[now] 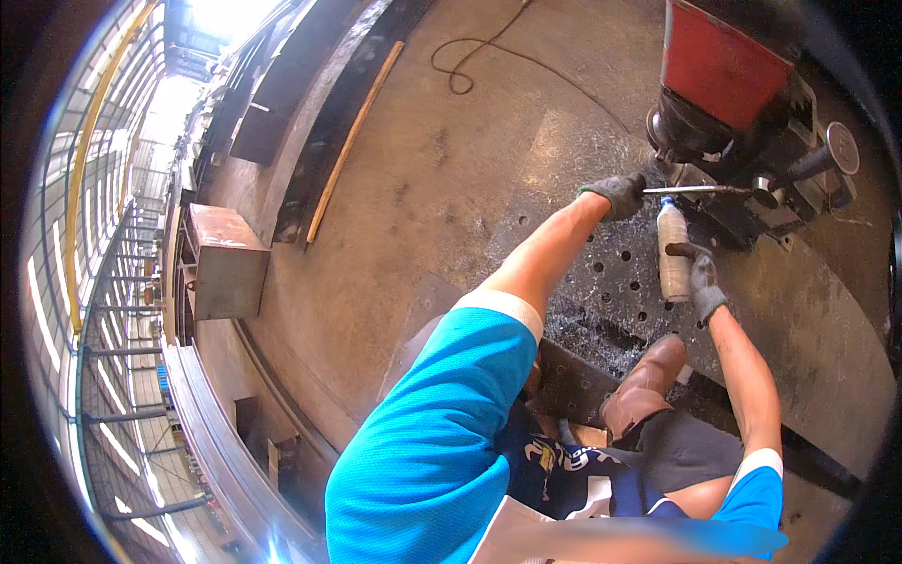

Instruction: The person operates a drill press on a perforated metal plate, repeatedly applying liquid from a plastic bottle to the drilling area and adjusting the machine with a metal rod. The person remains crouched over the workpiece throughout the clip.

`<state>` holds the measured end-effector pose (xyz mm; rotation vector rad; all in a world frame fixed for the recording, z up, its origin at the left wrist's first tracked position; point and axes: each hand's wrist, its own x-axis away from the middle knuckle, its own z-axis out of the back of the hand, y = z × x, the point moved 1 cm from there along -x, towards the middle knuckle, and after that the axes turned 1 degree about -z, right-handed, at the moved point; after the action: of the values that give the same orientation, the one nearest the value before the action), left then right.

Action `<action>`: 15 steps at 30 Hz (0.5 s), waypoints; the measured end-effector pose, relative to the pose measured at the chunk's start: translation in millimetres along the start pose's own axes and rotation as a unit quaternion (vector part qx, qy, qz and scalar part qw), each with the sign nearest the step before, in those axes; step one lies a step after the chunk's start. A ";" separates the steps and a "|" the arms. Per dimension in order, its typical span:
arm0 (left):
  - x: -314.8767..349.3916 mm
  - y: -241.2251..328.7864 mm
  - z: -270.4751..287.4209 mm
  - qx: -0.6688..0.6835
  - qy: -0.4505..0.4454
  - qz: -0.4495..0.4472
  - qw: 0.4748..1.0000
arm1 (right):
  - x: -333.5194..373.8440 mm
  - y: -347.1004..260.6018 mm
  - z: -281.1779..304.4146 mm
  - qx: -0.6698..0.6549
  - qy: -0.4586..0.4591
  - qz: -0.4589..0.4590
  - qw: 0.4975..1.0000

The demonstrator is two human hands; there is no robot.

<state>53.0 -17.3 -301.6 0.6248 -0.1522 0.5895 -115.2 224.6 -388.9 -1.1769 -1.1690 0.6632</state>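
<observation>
My left hand [617,197], in a dark grey glove with a green cuff, is closed around the outer end of a metal lever [700,190]. The lever runs right to a hub on a dark machine with a red panel [723,70]. Just below the lever, my right hand [705,280], also gloved, grips a cloudy plastic bottle [672,240] from its right side. The bottle stands almost in line with my view, its blue-tipped top toward the machine. Part of my right hand's fingers is hidden by the bottle.
Metal shavings lie over a perforated steel plate [615,273] under my hands. My brown boot [644,381] rests near its edge. A cable [526,52] curls on the floor, a long wooden strip [357,141] lies left, and a metal box [228,263] stands farther left.
</observation>
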 end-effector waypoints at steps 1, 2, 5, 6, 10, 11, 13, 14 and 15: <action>1.4 0.7 0.7 0.003 -0.001 0.000 1.000 | 0.2 1.9 0.0 -0.045 0.025 -0.070 0.996; 3.2 0.9 1.7 0.003 -0.007 0.004 1.000 | 0.3 1.2 -0.2 -0.023 0.007 0.006 1.000; 4.0 5.8 3.6 0.021 -0.016 0.044 0.999 | 0.0 2.3 -0.8 -0.022 -0.026 0.026 0.999; 4.1 7.0 3.9 0.022 -0.026 0.053 0.998 | -0.4 2.2 -2.4 -0.018 -0.022 0.016 0.999; 2.7 6.7 3.4 0.027 -0.025 0.045 0.998 | 4.7 -5.1 -5.7 -0.040 -0.009 -0.011 0.999; 2.5 5.8 2.5 0.019 -0.010 0.016 1.000 | 6.6 -7.1 -7.1 -0.047 -0.004 -0.028 0.998; 0.7 1.7 -0.6 0.027 -0.009 0.007 1.000 | 9.4 -11.3 -9.7 -0.059 -0.013 0.002 0.998; -0.4 -0.6 -2.6 0.030 -0.010 0.005 0.999 | 9.9 -12.8 -10.5 -0.052 -0.007 0.007 0.999; -1.8 -2.5 -4.5 0.029 -0.006 0.000 1.000 | 10.2 -13.6 -11.5 -0.062 -0.011 -0.001 0.998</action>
<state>52.8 -17.1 -307.1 0.6836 -0.1466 0.5923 -103.5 225.5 -372.1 -1.2756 -1.2427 0.6108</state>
